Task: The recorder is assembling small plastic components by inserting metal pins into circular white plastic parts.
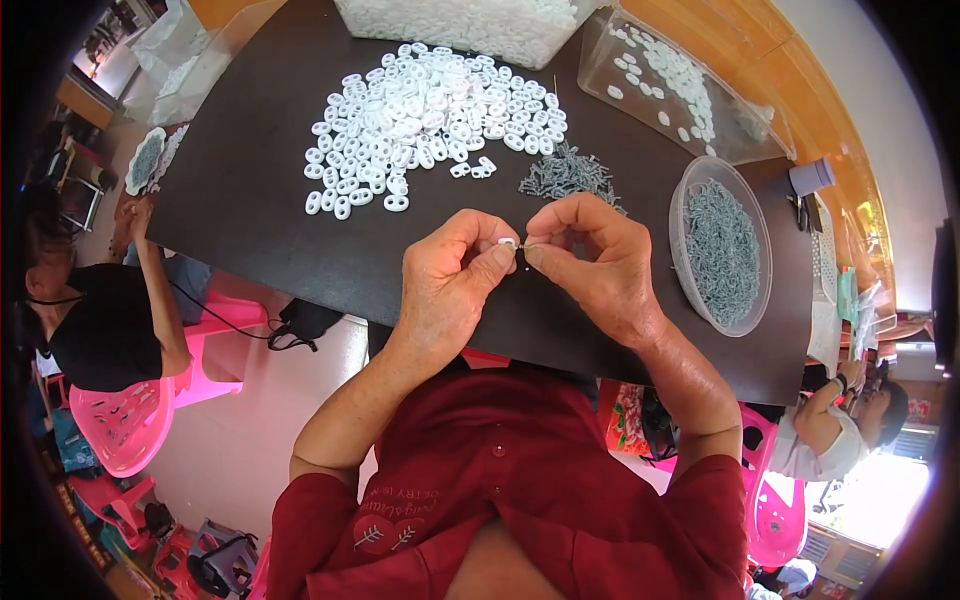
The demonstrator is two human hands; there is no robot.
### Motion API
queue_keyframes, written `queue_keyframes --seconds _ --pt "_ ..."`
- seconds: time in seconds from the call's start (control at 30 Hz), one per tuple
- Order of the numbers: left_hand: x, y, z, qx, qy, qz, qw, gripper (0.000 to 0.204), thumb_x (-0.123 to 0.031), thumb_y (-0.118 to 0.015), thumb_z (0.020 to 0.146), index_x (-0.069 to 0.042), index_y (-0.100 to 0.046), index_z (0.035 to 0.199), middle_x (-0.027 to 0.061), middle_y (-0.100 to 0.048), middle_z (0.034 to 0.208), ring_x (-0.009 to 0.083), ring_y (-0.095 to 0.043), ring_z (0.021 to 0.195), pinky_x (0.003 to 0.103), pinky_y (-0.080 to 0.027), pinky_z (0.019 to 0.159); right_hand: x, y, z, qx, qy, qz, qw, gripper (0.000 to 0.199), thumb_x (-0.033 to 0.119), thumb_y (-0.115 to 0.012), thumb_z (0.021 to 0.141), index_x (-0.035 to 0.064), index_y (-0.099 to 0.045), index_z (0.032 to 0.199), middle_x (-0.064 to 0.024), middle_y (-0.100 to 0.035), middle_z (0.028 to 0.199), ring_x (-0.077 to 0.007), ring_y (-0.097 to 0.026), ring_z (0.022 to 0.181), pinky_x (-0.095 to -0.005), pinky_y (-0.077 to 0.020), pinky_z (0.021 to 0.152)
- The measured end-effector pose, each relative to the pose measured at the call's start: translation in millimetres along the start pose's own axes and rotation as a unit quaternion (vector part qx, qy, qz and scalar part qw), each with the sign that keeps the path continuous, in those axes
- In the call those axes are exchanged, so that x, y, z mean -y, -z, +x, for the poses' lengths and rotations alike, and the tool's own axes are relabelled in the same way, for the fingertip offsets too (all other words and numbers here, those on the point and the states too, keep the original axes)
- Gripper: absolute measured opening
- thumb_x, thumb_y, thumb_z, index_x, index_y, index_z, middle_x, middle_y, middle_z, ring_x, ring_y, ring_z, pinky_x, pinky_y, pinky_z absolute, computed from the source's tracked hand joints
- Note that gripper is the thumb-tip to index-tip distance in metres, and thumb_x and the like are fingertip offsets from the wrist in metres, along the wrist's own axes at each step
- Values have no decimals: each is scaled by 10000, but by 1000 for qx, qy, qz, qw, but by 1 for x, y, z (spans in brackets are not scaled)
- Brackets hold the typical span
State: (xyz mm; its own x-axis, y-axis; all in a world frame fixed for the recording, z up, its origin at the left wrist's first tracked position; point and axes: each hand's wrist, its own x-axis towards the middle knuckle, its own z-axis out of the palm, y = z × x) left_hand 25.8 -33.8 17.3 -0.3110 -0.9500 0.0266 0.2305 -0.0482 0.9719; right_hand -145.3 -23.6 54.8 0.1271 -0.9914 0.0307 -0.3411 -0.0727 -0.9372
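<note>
Just in front of my chest, my left hand [447, 283] pinches a small white oval plastic piece [507, 241] between thumb and index finger. Close against it, my right hand [598, 265] has thumb and finger pressed together on a tiny screw [521, 247], mostly covered by the fingertips. The screw's tip is at the white piece; whether it sits inside cannot be made out. Beyond my hands lies a wide heap of white two-holed oval pieces [425, 120]. A small pile of grey screws [568, 173] is beside that heap, just past my right hand.
On the dark table [240, 190], a clear round tub [766, 245] of grey screws stands at right. A clear tray [640, 112] with white ovals and a bin [440, 36] of white pieces stand at the back. A person in black [105, 325] sits at left; pink chairs [125, 425] are nearby.
</note>
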Motion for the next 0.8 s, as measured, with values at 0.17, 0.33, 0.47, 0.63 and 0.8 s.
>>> queue_keyframes --seconds 0.17,0.33,0.47,0.63,0.8 --pt "1 0 0 5 -4 11 1000 118 -99 -607 890 15 -585 911 9 -583 794 48 -493 717 174 -398 648 0 -2 0 -3 -10 14 1000 171 -11 -678 769 0 -610 925 -18 -601 863 -64 -556 780 -215 -461 687" --pt "6 -2 0 -15 -33 28 999 105 -84 -584 901 16 -580 870 -11 -555 725 45 -466 660 197 -409 591 0 -4 1 2 4 -8 1000 158 -8 -676 768 0 -607 910 -15 -603 845 -65 -559 762 -215 -459 682" --pt "8 -4 0 -25 -38 38 998 70 -48 -596 880 18 -582 862 -6 -559 726 50 -467 654 206 -415 587 -1 -4 1 -3 7 -15 1000 153 -11 -676 764 1 -608 901 -17 -607 838 -66 -562 756 -214 -457 677" --pt "16 -10 -1 -75 -81 95 989 35 17 -617 838 17 -587 856 18 -567 724 67 -488 647 216 -425 581 -2 -8 2 -8 -6 38 999 141 -34 -668 758 1 -618 885 -17 -620 829 -64 -570 755 -214 -465 680" --pt "16 -8 -2 -81 -119 125 982 36 12 -617 841 21 -589 862 26 -575 733 74 -497 648 220 -428 576 -2 -9 4 -9 -33 63 997 149 -40 -667 763 -4 -622 900 -15 -622 838 -65 -578 772 -208 -474 703"
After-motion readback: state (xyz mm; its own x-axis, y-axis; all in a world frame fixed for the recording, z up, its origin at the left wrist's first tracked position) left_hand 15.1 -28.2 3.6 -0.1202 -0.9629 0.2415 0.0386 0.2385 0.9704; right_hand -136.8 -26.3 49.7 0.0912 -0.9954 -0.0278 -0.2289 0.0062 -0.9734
